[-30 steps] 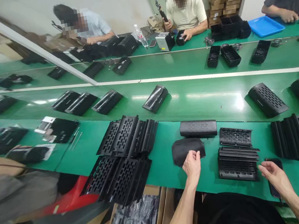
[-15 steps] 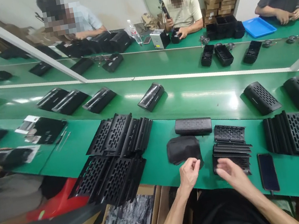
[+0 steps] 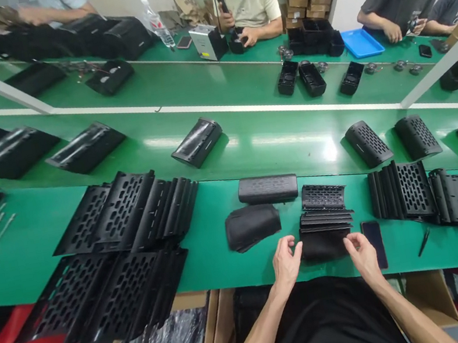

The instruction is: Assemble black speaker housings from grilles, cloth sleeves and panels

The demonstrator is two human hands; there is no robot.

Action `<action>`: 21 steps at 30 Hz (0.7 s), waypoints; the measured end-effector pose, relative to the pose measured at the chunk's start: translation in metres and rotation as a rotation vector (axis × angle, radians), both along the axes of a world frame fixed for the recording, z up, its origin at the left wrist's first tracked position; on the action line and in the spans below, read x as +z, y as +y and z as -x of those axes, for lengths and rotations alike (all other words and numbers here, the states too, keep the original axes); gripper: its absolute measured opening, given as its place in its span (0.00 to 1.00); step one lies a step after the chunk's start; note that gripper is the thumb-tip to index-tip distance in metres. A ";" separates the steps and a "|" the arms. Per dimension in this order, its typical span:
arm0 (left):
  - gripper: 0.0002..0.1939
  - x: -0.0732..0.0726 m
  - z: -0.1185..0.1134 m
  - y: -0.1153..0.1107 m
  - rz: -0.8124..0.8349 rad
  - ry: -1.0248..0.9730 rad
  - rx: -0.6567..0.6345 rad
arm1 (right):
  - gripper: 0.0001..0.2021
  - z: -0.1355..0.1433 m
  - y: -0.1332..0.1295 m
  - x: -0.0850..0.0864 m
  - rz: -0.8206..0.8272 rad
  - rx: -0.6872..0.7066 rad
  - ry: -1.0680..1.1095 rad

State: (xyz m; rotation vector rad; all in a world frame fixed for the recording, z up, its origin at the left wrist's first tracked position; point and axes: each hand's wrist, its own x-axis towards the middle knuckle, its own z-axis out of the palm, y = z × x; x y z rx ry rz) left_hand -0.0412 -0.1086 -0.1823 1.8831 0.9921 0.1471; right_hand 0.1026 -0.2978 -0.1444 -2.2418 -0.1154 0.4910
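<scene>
A thin black sheet [image 3: 325,245] lies over the front of a small stack of black slotted panels [image 3: 323,197]. My left hand [image 3: 288,261] is at the sheet's left edge, fingers curled and closed on it. At the right edge my right hand [image 3: 362,253] pinches the sheet between thumb and fingers. Left of the stack rests a pile of similar dark sheets [image 3: 253,226]. Just behind that pile sits a closed black slotted casing [image 3: 267,188].
A phone [image 3: 373,243] lies beside my right hand, with a black pen-like tool [image 3: 423,242] farther right. Large panel stacks [image 3: 117,215] stand left, others [image 3: 413,189] right. Casings [image 3: 197,143] sit on the green surface beyond. People work across it. Open cartons [image 3: 210,340] are below the near edge.
My left hand has moved from the sheet pile to the panel stack, where a black sheet now lies. My right hand has closed at its right edge. The view has shifted right.
</scene>
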 end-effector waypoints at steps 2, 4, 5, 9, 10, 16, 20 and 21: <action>0.13 -0.002 -0.005 0.004 0.032 0.054 0.008 | 0.21 -0.004 -0.004 -0.005 0.017 -0.047 -0.035; 0.13 -0.001 -0.011 0.005 0.071 0.091 -0.009 | 0.21 -0.005 -0.006 -0.011 0.023 -0.076 -0.044; 0.14 -0.001 -0.014 0.005 0.089 0.105 -0.018 | 0.21 -0.006 -0.006 -0.013 0.023 -0.086 -0.039; 0.13 0.003 -0.023 0.003 0.145 0.131 -0.019 | 0.21 -0.009 -0.005 -0.020 0.001 -0.124 0.006; 0.12 0.003 -0.024 0.003 0.156 0.130 -0.010 | 0.21 -0.010 -0.005 -0.020 -0.012 -0.133 0.016; 0.15 0.010 -0.010 0.006 0.268 0.026 0.051 | 0.26 -0.003 -0.011 -0.008 -0.127 -0.155 0.105; 0.22 0.024 0.004 0.013 0.394 -0.064 0.048 | 0.29 0.005 -0.009 0.016 -0.271 -0.154 0.293; 0.24 0.028 0.006 0.015 0.420 -0.081 0.049 | 0.30 0.006 -0.006 0.023 -0.312 -0.147 0.359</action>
